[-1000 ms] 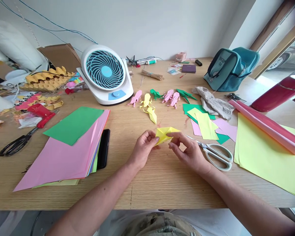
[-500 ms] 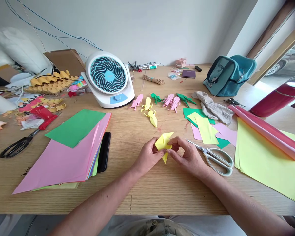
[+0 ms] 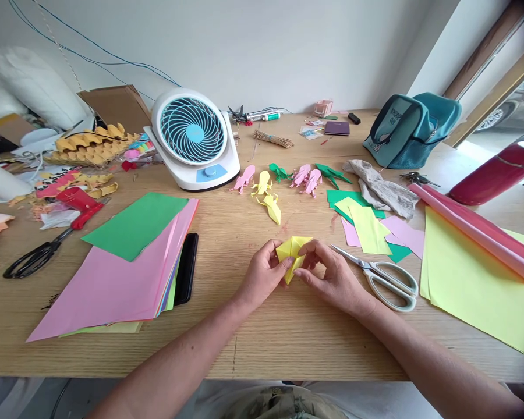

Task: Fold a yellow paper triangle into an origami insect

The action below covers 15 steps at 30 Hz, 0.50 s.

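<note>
Head: yellow paper (image 3: 293, 249) between fingers (image 3: 283, 267)

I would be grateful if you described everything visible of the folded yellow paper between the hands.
The folded yellow paper looks thin and matte, with flat facets, creases on its face, a broad top and a part narrowing downward. It is held over the table. The left hand grips it, thumb across its front; the right hand has fingers at its right side, though whether they pinch it is unclear.
</note>
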Motion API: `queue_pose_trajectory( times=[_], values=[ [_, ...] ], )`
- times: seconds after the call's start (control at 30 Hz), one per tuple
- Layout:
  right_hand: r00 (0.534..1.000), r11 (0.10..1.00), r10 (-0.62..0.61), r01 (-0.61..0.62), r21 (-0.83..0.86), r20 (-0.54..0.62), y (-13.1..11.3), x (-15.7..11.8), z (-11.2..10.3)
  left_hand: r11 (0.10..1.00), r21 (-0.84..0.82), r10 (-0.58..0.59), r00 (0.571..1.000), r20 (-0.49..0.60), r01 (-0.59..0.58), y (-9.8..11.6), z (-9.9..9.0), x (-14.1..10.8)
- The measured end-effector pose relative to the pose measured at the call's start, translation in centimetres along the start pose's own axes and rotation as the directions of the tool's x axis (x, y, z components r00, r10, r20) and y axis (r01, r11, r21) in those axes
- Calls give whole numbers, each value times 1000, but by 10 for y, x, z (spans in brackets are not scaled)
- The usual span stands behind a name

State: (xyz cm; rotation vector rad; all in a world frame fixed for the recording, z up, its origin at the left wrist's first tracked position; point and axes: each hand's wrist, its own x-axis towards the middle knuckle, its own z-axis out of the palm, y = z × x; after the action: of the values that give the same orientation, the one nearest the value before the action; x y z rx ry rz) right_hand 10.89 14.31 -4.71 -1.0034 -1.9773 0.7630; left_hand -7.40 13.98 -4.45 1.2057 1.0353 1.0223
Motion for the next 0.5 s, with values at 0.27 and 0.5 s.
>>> queue_pose_trajectory(
  times=[0.27, 0.5],
  values=[
    [997, 998, -69, 69, 6, 35, -3, 0, 1, 999, -39, -7, 999, -35, 6, 0, 4, -1],
    [999, 999, -42, 42, 2, 20, -4, 1, 3, 1000, -29, -1, 999, -53, -1, 2, 6, -4]
  ],
)
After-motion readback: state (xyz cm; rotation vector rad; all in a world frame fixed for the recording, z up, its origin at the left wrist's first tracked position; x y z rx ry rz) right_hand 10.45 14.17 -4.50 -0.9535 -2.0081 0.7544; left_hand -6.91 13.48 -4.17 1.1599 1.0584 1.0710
